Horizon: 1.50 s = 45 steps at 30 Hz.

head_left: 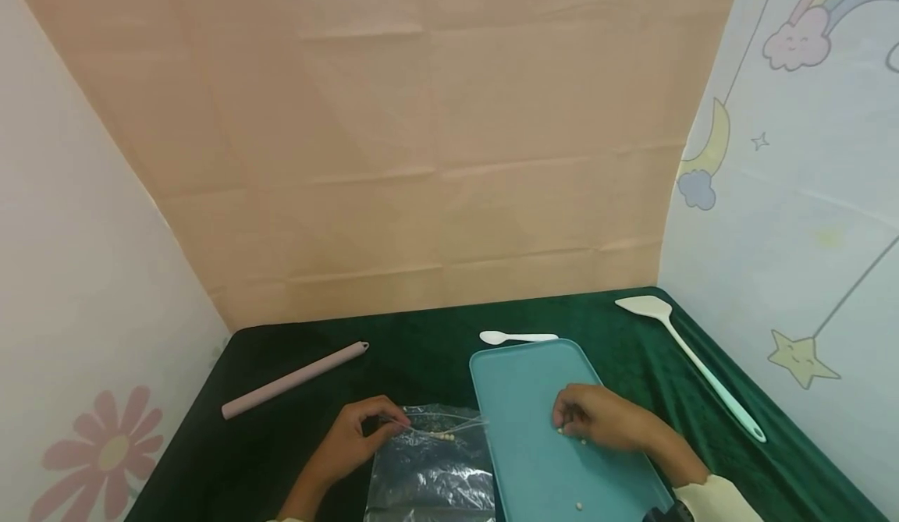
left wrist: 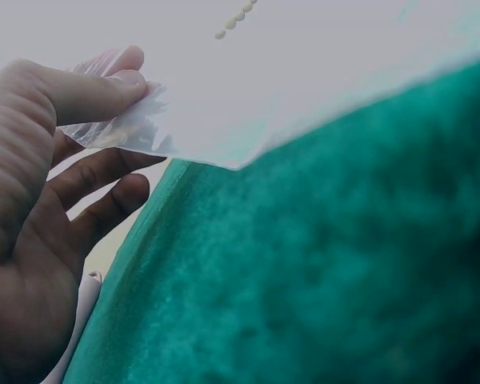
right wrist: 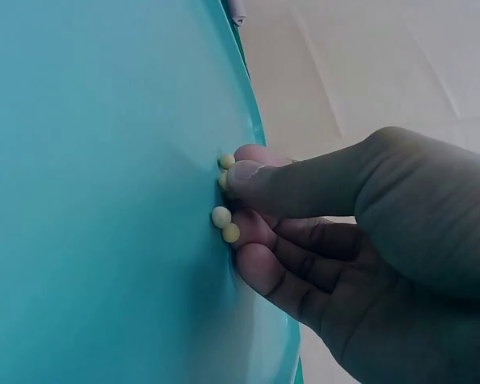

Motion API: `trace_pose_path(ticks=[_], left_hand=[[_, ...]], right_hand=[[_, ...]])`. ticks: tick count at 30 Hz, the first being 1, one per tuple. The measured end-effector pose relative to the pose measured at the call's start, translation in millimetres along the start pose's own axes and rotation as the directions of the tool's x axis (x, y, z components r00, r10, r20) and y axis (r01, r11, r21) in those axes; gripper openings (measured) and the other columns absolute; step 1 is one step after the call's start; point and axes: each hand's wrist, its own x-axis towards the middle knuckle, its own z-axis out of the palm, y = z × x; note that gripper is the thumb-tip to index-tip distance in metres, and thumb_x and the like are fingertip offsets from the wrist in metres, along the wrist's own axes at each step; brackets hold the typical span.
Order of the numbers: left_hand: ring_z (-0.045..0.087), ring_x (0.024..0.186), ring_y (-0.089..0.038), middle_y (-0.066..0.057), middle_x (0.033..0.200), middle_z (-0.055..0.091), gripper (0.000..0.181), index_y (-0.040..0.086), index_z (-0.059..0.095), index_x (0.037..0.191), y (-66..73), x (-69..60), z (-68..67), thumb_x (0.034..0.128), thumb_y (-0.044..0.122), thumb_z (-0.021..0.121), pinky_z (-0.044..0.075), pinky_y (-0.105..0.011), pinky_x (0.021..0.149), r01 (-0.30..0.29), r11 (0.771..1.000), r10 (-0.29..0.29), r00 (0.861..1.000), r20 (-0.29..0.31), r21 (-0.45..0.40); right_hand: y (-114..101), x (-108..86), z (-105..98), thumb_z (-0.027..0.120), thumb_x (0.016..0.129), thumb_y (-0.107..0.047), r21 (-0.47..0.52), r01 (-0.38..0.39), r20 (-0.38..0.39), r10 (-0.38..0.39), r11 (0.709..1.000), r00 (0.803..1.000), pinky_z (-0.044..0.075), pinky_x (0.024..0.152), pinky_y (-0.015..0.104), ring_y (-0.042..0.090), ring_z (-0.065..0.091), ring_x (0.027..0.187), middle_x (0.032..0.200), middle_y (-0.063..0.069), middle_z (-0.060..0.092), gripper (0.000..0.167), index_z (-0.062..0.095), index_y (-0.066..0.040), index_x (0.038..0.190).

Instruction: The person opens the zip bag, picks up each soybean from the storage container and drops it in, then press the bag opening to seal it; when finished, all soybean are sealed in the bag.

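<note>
My left hand (head_left: pixel 351 440) pinches the top edge of a clear plastic zip bag (head_left: pixel 431 479) between thumb and forefinger. Several small round soybeans (head_left: pixel 442 435) sit in a short row near the bag's mouth. To its right lies a light-blue tray (head_left: pixel 527 389). Over that tray my right hand (head_left: pixel 607 417) reaches down, its thumb and forefinger pinching a soybean (right wrist: pixel 226 181) at the surface. Two pale yellow beans (right wrist: pixel 222 217) lie by its other fingertips in the right wrist view. Another loose bean (head_left: pixel 579 506) rests nearer the tray's front.
A pink rod (head_left: pixel 295 380) lies on the dark green cloth (head_left: pixel 414 350) at left. Behind the tray is a white spoon (head_left: pixel 520 338), and a long-handled turner (head_left: pixel 702 366) lies at right. Wall sheets close in the back and both sides.
</note>
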Motion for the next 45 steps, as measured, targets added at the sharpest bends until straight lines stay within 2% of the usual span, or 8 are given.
trace_pose_path(ticks=[13,17,23,27,31,37,40,45], left_hand=[[0.067,0.090,-0.023,-0.006,0.103,0.070,0.015,0.008,0.071,0.111,-5.5,0.3,-2.2,0.0978,0.005,0.064,0.054,-0.035,0.078,0.019,1.000,-0.019,1.000,0.007,0.016],[0.067,0.089,-0.024,-0.007,0.103,0.070,0.016,0.008,0.070,0.112,-5.6,-1.6,-2.9,0.0977,0.004,0.064,0.054,-0.035,0.078,0.016,1.000,-0.016,1.000,0.000,0.010],[0.067,0.089,-0.024,-0.007,0.103,0.070,0.016,0.008,0.071,0.112,-4.6,-1.5,-4.6,0.0981,0.005,0.064,0.054,-0.035,0.077,0.022,1.000,-0.022,1.000,-0.013,0.016],[0.067,0.089,-0.022,-0.004,0.102,0.071,0.014,0.010,0.071,0.110,-4.4,0.5,-5.5,0.0978,0.010,0.065,0.054,-0.035,0.076,0.048,0.998,-0.046,0.998,-0.030,0.041],[0.067,0.093,-0.021,-0.002,0.104,0.071,0.013,0.011,0.072,0.110,-6.0,2.3,-4.6,0.0976,0.012,0.066,0.055,-0.035,0.080,0.054,0.997,-0.053,0.998,-0.021,0.045],[0.067,0.093,-0.021,-0.003,0.104,0.070,0.014,0.012,0.072,0.110,-6.1,4.3,-0.4,0.0976,0.009,0.065,0.054,-0.036,0.080,0.013,0.999,-0.012,1.000,-0.019,0.044],[0.067,0.091,-0.021,-0.003,0.102,0.071,0.013,0.012,0.072,0.108,-3.9,5.3,0.6,0.0974,0.009,0.066,0.054,-0.036,0.079,0.018,0.999,-0.017,0.999,-0.032,0.051],[0.068,0.092,-0.021,-0.001,0.102,0.072,0.011,0.013,0.073,0.107,-1.6,6.1,0.2,0.0971,0.014,0.067,0.054,-0.037,0.078,0.064,0.995,-0.062,0.997,-0.038,0.074]], right_hand=[[0.3,2.3,3.6,0.069,0.095,-0.009,0.011,0.004,-0.046,-0.003,1.000,0.999,0.047,0.060,0.025,0.003,0.053,0.070,0.082,-0.008,0.059,0.011,0.063,-0.018,0.093],[-2.1,9.6,1.6,0.067,0.097,-0.008,-0.028,0.040,-0.107,-0.043,0.999,0.993,0.048,0.062,0.025,0.003,0.055,0.072,0.084,-0.008,0.061,0.009,0.063,-0.017,0.095],[-18.6,34.7,-0.8,0.065,0.099,-0.010,-0.054,0.065,-0.278,-0.078,0.996,0.957,0.049,0.071,0.027,0.006,0.058,0.081,0.093,-0.007,0.064,0.008,0.065,-0.018,0.101],[-36.2,54.9,2.4,0.065,0.099,-0.015,0.002,0.097,-0.361,-0.090,0.995,0.928,0.050,0.075,0.029,0.008,0.059,0.086,0.099,-0.006,0.066,0.006,0.067,-0.018,0.105],[-55.5,71.8,11.0,0.066,0.099,-0.018,0.084,0.117,-0.397,-0.075,0.990,0.915,0.050,0.078,0.032,0.011,0.060,0.088,0.101,-0.008,0.066,0.008,0.067,-0.019,0.107],[-77.4,91.1,29.6,0.066,0.099,-0.023,0.145,0.154,-0.367,-0.091,0.977,0.926,0.050,0.080,0.035,0.011,0.059,0.091,0.102,-0.012,0.065,0.008,0.066,-0.023,0.107],[-84.6,98.4,39.8,0.065,0.100,-0.027,0.132,0.185,-0.323,-0.134,0.974,0.937,0.050,0.080,0.036,0.009,0.059,0.091,0.101,-0.014,0.065,0.008,0.066,-0.024,0.106],[-91.9,105.1,53.9,0.067,0.098,-0.029,0.111,0.212,-0.259,-0.178,0.971,0.949,0.049,0.080,0.043,0.007,0.058,0.088,0.095,-0.018,0.064,0.004,0.066,-0.030,0.102]])
